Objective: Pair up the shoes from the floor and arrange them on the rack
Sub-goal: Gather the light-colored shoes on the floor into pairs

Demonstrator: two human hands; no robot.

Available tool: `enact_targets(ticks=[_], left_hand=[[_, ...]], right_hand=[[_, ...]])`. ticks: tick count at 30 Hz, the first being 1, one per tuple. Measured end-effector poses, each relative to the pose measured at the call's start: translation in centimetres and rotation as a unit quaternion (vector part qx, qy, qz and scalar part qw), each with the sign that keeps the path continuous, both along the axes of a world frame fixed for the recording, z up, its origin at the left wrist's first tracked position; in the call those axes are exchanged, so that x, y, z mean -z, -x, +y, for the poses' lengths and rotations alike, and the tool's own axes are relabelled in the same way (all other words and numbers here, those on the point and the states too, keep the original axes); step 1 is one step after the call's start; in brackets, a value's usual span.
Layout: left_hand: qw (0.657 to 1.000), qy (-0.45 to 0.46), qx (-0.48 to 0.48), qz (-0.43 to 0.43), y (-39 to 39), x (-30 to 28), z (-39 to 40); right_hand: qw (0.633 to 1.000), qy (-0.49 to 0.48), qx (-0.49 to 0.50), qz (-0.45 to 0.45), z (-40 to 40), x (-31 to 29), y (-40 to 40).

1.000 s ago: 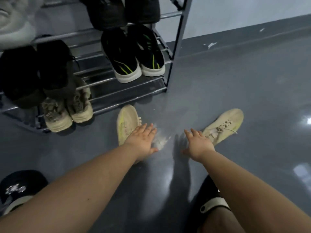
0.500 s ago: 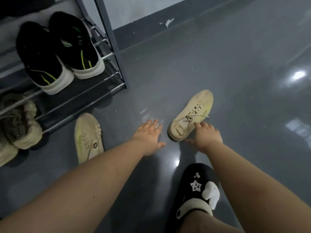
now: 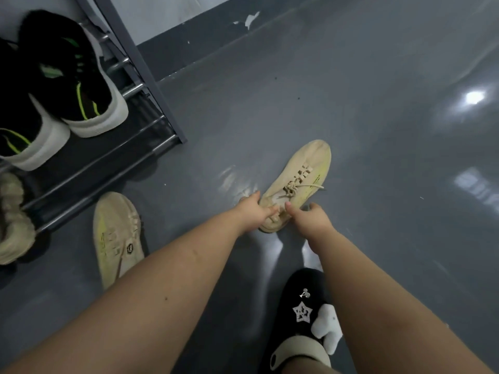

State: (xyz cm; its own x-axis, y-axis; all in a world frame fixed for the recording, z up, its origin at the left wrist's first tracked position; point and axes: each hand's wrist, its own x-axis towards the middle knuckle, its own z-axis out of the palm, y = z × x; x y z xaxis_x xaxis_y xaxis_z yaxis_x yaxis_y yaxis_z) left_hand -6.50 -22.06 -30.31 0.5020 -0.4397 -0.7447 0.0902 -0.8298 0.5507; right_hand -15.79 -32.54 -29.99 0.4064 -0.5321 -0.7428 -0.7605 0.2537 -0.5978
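Observation:
A beige sneaker [image 3: 302,179] with yellow trim lies on the grey floor, toe pointing away from me. My left hand [image 3: 252,213] grips the left side of its heel opening, thumb on the collar. My right hand [image 3: 310,218] holds the right side of the same heel. Its mate, a second beige sneaker [image 3: 117,236], lies on the floor to the left, just in front of the rack [image 3: 151,76]. The rack's lower shelves at the left carry pairs of shoes.
A pair of black sneakers [image 3: 67,85] with green stripes and white soles sits on a rack shelf. A tan fuzzy shoe [image 3: 12,220] sits on the lowest shelf. My foot in a black slipper [image 3: 299,317] with a star stands at the bottom. Open grey floor stretches right.
Both hands moved forward from above the floor and closed on the heel of the right-hand beige sneaker. The view has swung right, away from the rack.

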Motion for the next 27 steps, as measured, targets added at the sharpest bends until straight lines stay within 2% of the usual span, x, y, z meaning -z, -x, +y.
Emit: enact_targets(ticks=[3, 5, 9, 12, 17, 22, 27], left_hand=[[0.997, 0.044, -0.07, 0.006, -0.2, -0.2, 0.6], [0.992, 0.057, -0.112, -0.021, -0.5, -0.6, 1.4], [0.984, 0.056, -0.154, -0.068, -1.7, -2.5, 4.8], [0.965, 0.088, -0.245, -0.039, -2.3, -4.4, 9.2], [0.904, 0.146, -0.398, 0.056, -1.9, -7.3, 17.5], [0.881, 0.164, -0.435, 0.084, -0.7, -8.9, 25.1], [0.877, 0.162, -0.443, 0.088, 0.5, -8.8, 31.0]], right_hand=[[0.995, -0.078, 0.051, -0.024, 0.4, 0.3, 0.0], [0.988, -0.124, 0.072, -0.052, 1.6, -0.4, -0.6], [0.978, -0.159, 0.096, -0.093, 5.1, -2.2, -2.5], [0.983, -0.145, 0.046, -0.107, 8.2, -3.6, -4.3], [0.984, -0.136, -0.069, -0.096, 15.5, -6.4, -6.8], [0.971, -0.167, -0.142, -0.096, 21.9, -7.9, -7.3], [0.955, -0.214, -0.189, -0.082, 26.1, -8.3, -6.8]])
